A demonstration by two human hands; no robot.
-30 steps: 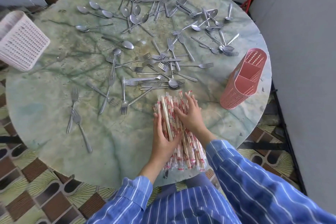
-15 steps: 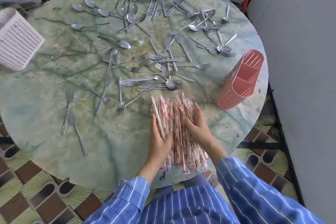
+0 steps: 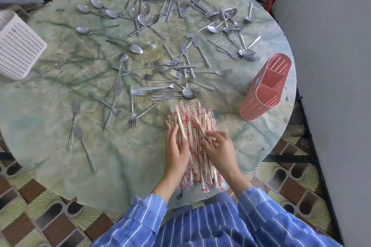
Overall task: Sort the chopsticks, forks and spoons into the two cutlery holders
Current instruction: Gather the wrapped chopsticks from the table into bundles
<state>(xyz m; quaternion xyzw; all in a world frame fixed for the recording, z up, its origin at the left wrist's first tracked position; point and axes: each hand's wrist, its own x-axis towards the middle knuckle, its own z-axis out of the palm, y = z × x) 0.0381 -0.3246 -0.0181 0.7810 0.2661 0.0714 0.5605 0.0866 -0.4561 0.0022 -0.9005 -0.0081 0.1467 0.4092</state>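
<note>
A pile of paper-wrapped chopsticks (image 3: 192, 124) lies at the near edge of the round green table (image 3: 50, 126). My left hand (image 3: 176, 150) lies along the pile's left side with its fingers straight. My right hand (image 3: 219, 148) rests on top of the pile, its bent fingers touching the wrappers. The pink cutlery holder (image 3: 265, 88) stands at the right edge, its compartments empty. At the far left edge sits the white holder (image 3: 18, 50). Several forks (image 3: 172, 78) are scattered mid-table, and several spoons (image 3: 140, 12) lie farther back.
Two loose forks (image 3: 77, 126) lie on the near left of the table. More spoons and forks (image 3: 236, 32) lie at the back right. A grey wall (image 3: 331, 86) rises close on the right, and patterned floor tiles (image 3: 40, 216) show below the table edge.
Both hands slid back toward me along the chopsticks. My right hand shifted from the pile's right side onto its top. The pile looks more squared up.
</note>
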